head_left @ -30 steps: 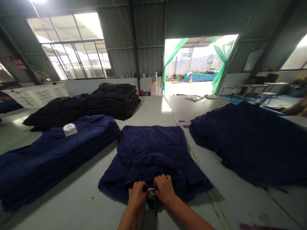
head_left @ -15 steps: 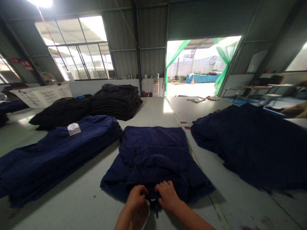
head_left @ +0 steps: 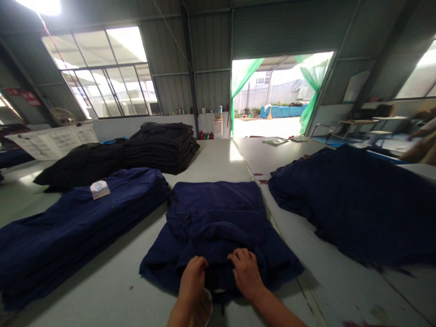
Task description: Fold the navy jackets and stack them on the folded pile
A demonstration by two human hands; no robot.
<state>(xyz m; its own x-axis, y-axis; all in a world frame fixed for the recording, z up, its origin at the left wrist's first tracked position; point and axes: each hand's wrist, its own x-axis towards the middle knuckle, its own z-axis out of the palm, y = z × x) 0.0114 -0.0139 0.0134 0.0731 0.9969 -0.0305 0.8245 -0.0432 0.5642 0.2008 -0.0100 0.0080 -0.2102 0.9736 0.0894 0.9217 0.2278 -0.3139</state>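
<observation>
The navy garment lies in the lower centre of the frame on the pale desk, its near part rumpled and flaring to both sides. On the left of the frame you have a stack of blue clothes with a white tag on top; behind it, at mid-left, are dark folded clothes. At bottom centre, your left hand rests with curled fingers at the garment's near part; whether it pinches the cloth cannot be told. Just right of it, a little apart, your right hand touches the cloth with bent fingers, their tips partly hidden, so a pinch cannot be told there either. On the right, a loose navy heap fills the frame's edge, well apart from your hands.
</observation>
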